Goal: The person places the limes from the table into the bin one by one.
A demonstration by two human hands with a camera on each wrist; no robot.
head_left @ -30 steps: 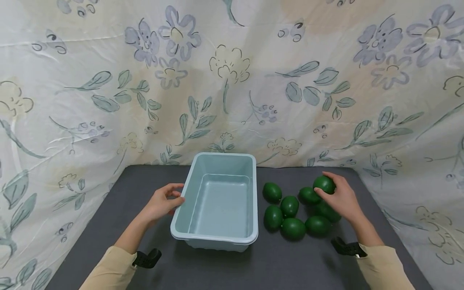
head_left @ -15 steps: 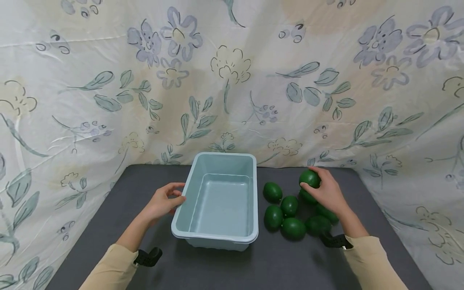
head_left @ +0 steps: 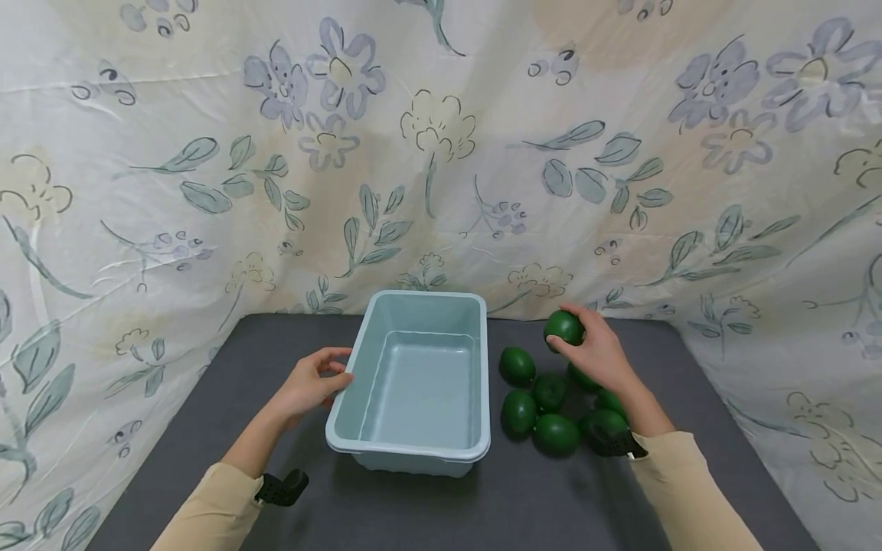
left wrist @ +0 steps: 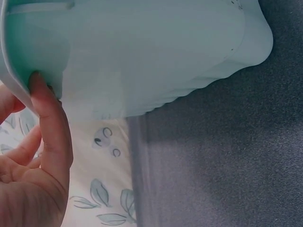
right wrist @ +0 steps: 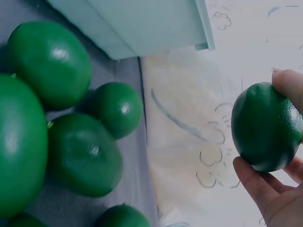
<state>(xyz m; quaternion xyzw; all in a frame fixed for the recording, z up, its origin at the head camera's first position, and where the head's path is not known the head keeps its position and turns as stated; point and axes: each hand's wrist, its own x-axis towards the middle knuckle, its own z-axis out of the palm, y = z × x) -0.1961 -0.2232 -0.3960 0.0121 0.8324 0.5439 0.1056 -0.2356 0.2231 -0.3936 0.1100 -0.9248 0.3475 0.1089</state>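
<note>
A light blue-green plastic basin (head_left: 408,450) stands on the dark table, with nothing inside it. My left hand (head_left: 308,388) holds its left rim, thumb over the edge and fingers on the outside; the left wrist view shows the thumb against the basin's wall (left wrist: 156,52). In my right hand (head_left: 601,352) a glossy dark green lime (head_left: 563,327) is gripped between thumb and fingers, raised above the table to the right of the basin. The right wrist view shows this held lime (right wrist: 265,126) up close, a small nub at its end.
Several more limes (head_left: 556,435) lie in a loose group on the dark table (head_left: 413,513) right of the basin, partly under my right forearm. A floral cloth (head_left: 441,168) hangs behind the table and along its sides.
My right hand has lifted the lime and carried it left toward the basin, above the other limes. My left hand stays on the basin's rim.
</note>
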